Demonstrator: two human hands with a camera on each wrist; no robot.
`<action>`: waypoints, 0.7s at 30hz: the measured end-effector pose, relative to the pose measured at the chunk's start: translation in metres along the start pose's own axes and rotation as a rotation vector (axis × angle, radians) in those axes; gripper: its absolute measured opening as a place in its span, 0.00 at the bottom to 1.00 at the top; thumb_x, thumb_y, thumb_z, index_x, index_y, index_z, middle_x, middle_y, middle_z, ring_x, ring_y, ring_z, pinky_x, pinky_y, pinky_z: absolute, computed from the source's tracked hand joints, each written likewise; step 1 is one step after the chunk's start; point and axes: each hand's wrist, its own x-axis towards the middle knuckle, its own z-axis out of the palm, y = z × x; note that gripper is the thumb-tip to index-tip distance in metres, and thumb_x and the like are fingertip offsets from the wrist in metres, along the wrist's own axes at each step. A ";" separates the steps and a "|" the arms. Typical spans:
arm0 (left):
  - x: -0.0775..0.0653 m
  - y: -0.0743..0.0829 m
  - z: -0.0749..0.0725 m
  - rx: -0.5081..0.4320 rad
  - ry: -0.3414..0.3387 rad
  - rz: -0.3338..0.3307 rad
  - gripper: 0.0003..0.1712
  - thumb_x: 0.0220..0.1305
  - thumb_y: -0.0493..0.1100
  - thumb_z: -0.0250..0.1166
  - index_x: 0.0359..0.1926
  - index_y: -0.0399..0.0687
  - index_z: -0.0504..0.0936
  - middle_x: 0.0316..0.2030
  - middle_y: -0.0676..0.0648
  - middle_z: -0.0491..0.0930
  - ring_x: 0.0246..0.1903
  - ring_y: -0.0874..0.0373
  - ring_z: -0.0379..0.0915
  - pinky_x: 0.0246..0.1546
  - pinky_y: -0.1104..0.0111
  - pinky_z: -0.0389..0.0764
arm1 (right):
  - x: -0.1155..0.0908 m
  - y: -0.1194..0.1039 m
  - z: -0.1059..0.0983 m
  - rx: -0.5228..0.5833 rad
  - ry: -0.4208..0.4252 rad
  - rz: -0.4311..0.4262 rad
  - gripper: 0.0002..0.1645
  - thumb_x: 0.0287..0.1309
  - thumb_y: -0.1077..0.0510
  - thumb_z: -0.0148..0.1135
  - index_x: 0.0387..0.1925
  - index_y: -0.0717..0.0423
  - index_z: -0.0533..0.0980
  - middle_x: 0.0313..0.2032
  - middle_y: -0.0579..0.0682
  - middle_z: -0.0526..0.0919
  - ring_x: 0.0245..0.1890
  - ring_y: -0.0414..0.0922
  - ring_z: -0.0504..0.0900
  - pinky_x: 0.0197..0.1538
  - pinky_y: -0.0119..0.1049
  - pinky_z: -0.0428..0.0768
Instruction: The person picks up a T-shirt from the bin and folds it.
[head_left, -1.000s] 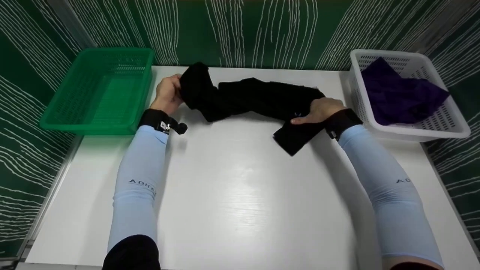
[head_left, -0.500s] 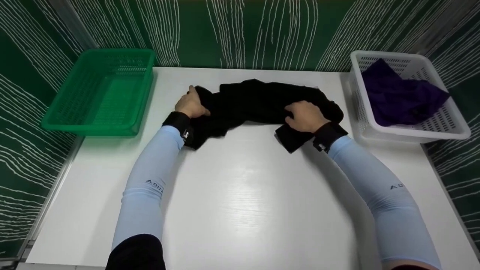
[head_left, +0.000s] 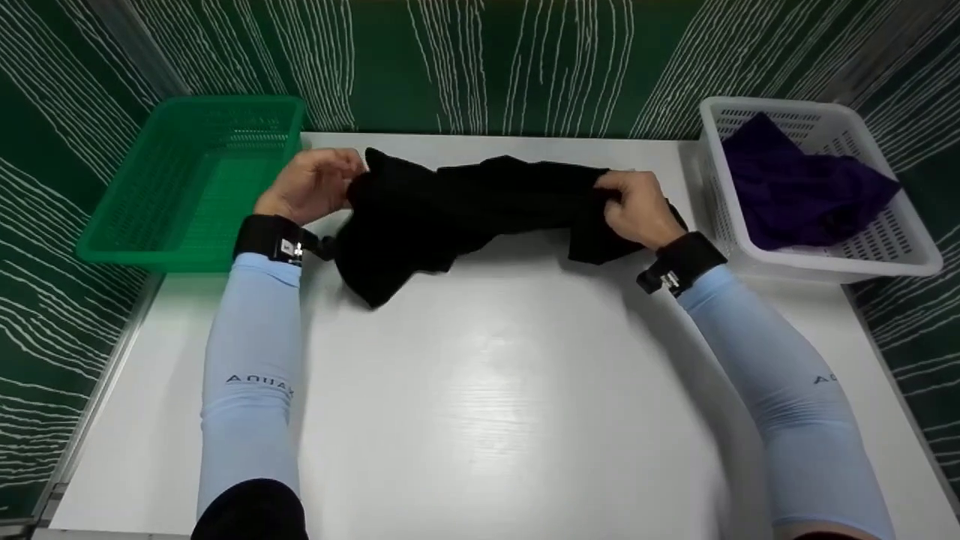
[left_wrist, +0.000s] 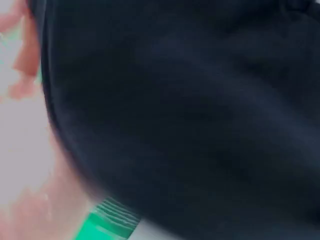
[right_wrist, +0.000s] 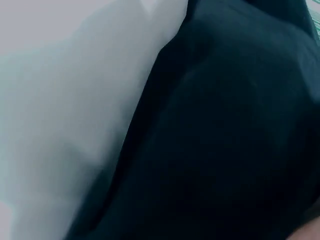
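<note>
Black cloth [head_left: 487,195] lies btwn my hands near the far edge of the white table [head_left: 480,382], long axis running L–R, roughly parallel to that edge; so it's R of my L hand [head_left: 319,184] and mostly L of my R hand [head_left: 637,206]. Each hand's at its own end, abt equally near, neither at the middle. L end is the wider one: one corner pokes up by my L fingers, another drops toward me. R end turns down in a short flap below my R hand, w/ a bit more fabric showing behind the wrist. R hand: knuckles up, fingers curled, pinching the cloth btwn thumb & fingers. L hand: palm side partly showing, fingers bent toward the cloth's edge; can't tell if they grip it or just touch, b/c the fabric hides the tips & L wrist view is blurred. Both arms reach fwd; L forearm's nearly straight away from me, R one angles inward from the R. L wrist is just beside the green basket [head_left: 176,259]; R wrist is btwn the cloth & the white basket [head_left: 840,266], which has purple cloth [head_left: 802,191] in it.
</note>
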 end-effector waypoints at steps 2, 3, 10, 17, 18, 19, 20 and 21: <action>-0.001 -0.003 0.007 0.238 0.018 -0.192 0.21 0.81 0.56 0.57 0.43 0.43 0.81 0.31 0.50 0.80 0.24 0.57 0.78 0.32 0.62 0.84 | -0.002 -0.001 0.001 -0.013 -0.126 0.017 0.20 0.49 0.75 0.55 0.37 0.64 0.89 0.35 0.58 0.91 0.35 0.48 0.84 0.42 0.26 0.76; 0.001 -0.007 0.014 0.376 0.030 -0.281 0.29 0.78 0.65 0.58 0.48 0.42 0.80 0.32 0.49 0.81 0.25 0.56 0.81 0.33 0.61 0.87 | -0.002 -0.002 0.003 -0.027 -0.195 0.033 0.17 0.49 0.73 0.58 0.36 0.64 0.89 0.33 0.57 0.90 0.33 0.47 0.82 0.40 0.28 0.76; 0.026 -0.050 0.056 1.057 0.201 -0.378 0.32 0.71 0.64 0.68 0.55 0.39 0.78 0.45 0.44 0.81 0.36 0.52 0.79 0.36 0.60 0.85 | -0.002 -0.011 0.020 -0.171 -0.460 0.105 0.20 0.60 0.48 0.75 0.36 0.64 0.86 0.25 0.49 0.81 0.29 0.46 0.77 0.41 0.42 0.79; 0.026 -0.043 0.051 1.142 0.225 -0.383 0.07 0.62 0.40 0.55 0.39 0.43 0.75 0.38 0.44 0.77 0.29 0.51 0.74 0.26 0.63 0.79 | -0.001 -0.009 0.009 -0.247 -0.550 0.095 0.20 0.58 0.60 0.75 0.51 0.65 0.86 0.49 0.63 0.90 0.52 0.62 0.86 0.61 0.59 0.82; 0.022 -0.038 0.049 1.140 0.208 -0.391 0.05 0.62 0.40 0.54 0.38 0.44 0.73 0.37 0.45 0.76 0.29 0.52 0.74 0.25 0.63 0.80 | -0.002 -0.009 0.007 -0.247 -0.552 0.100 0.20 0.59 0.61 0.74 0.53 0.66 0.85 0.51 0.64 0.90 0.54 0.63 0.86 0.62 0.60 0.81; 0.017 -0.033 0.047 1.165 0.188 -0.401 0.04 0.62 0.39 0.54 0.36 0.44 0.73 0.36 0.45 0.76 0.29 0.52 0.75 0.26 0.63 0.80 | -0.002 -0.008 0.006 -0.247 -0.543 0.099 0.21 0.60 0.62 0.73 0.55 0.67 0.85 0.53 0.65 0.89 0.55 0.64 0.86 0.63 0.61 0.81; 0.012 -0.027 0.046 1.199 0.170 -0.426 0.05 0.62 0.39 0.54 0.36 0.44 0.74 0.35 0.44 0.78 0.30 0.51 0.76 0.29 0.62 0.81 | -0.002 -0.008 0.005 -0.244 -0.527 0.093 0.21 0.62 0.63 0.71 0.56 0.68 0.85 0.54 0.66 0.89 0.55 0.65 0.86 0.63 0.61 0.81; 0.007 -0.022 0.047 1.249 0.156 -0.459 0.07 0.62 0.39 0.54 0.38 0.42 0.77 0.37 0.43 0.80 0.33 0.49 0.77 0.35 0.61 0.82 | -0.003 -0.008 0.005 -0.232 -0.504 0.075 0.21 0.64 0.64 0.70 0.56 0.69 0.84 0.55 0.67 0.89 0.55 0.66 0.86 0.64 0.61 0.81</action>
